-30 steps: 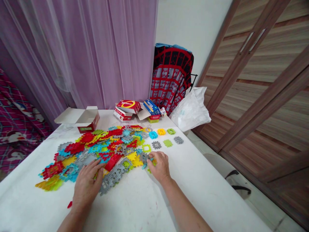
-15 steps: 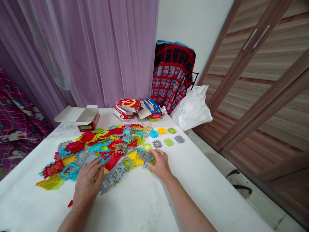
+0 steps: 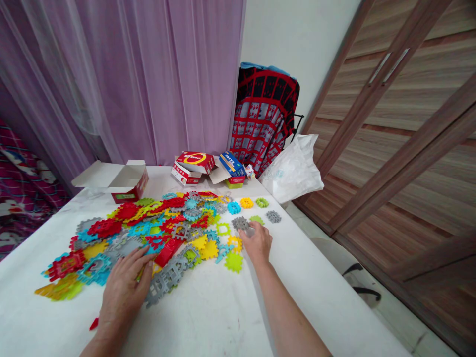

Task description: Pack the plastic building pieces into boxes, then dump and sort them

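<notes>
My left hand (image 3: 128,282) lies on the near side of a heap of toothed plastic building pieces (image 3: 139,228), its fingers stretched out over them. A red block (image 3: 169,252) and a linked strip of grey pieces (image 3: 167,277) lie just right of its fingertips. My right hand (image 3: 258,243) has thumb and fingers at the near edge of a grey toothed piece (image 3: 241,223). Its fingertips partly cover a flat green piece (image 3: 256,219). Yellow (image 3: 235,243), blue (image 3: 223,253) and lime-green pieces (image 3: 233,262) lie left of my right wrist.
Beyond my right hand sit blue (image 3: 234,208), yellow (image 3: 247,203), green (image 3: 262,202) and grey pieces (image 3: 273,216). An open carton (image 3: 130,191), red boxes (image 3: 195,163) and a blue box (image 3: 232,163) stand at the back. A white bag (image 3: 293,171) hangs by the right edge.
My right hand has moved away and rightward from the heap's edge with a grey piece, uncovering yellow, blue and green pieces. My left hand stays on the heap; the view has shifted slightly.
</notes>
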Demonstrator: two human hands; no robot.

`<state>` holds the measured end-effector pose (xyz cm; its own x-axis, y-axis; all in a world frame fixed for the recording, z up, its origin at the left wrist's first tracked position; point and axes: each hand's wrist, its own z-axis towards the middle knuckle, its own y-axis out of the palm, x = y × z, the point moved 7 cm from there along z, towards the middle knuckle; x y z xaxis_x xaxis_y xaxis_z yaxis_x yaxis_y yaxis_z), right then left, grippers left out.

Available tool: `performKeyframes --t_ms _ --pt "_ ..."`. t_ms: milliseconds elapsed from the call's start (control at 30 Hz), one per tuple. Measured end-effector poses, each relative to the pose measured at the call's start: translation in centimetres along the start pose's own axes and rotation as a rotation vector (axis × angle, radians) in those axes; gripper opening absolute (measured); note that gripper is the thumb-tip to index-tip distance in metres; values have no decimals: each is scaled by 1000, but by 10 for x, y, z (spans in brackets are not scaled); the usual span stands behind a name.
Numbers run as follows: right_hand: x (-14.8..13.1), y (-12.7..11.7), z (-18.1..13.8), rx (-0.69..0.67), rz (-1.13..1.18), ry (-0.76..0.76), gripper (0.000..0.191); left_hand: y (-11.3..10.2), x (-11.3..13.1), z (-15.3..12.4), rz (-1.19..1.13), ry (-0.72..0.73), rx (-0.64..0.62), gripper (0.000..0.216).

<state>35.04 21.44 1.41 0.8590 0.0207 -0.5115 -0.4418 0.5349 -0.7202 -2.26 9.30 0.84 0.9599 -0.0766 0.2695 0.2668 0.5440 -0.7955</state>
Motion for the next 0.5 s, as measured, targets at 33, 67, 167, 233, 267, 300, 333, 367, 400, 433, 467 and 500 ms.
performKeyframes --t_ms 33,67,167,233,267,300,333,367,400,433,467,500 --pt "-1 2 2 -9 -10 1 33 0 0 0 2 0 2 40" --pt "-2 5 3 -19 -21 6 33 0 0 0 4 -1 10 40" --pt "-4 9 5 -42 -48 15 34 0 1 0 10 -5 31 41" --pt "-4 10 5 -47 -54 7 33 0 2 0 12 2 22 40" --pt "-4 11 5 -48 -55 4 33 0 3 0 13 7 21 40" --pt "-4 11 5 -51 -56 2 33 -1 4 0 13 15 23 40" --pt "-4 11 4 -54 -60 3 33 -2 4 1 13 21 31 40" --pt "-4 11 4 -60 -65 5 33 -3 5 1 14 26 43 41" --pt "-4 12 4 -67 -74 9 34 -4 6 1 14 30 53 41" --pt "-4 12 4 -76 -84 11 34 -4 7 1 13 32 59 41" --pt "-4 12 4 -84 -95 12 34 -4 7 1 13 30 62 41" --pt "-4 12 4 -90 -103 11 34 -4 7 0 12 26 60 41"
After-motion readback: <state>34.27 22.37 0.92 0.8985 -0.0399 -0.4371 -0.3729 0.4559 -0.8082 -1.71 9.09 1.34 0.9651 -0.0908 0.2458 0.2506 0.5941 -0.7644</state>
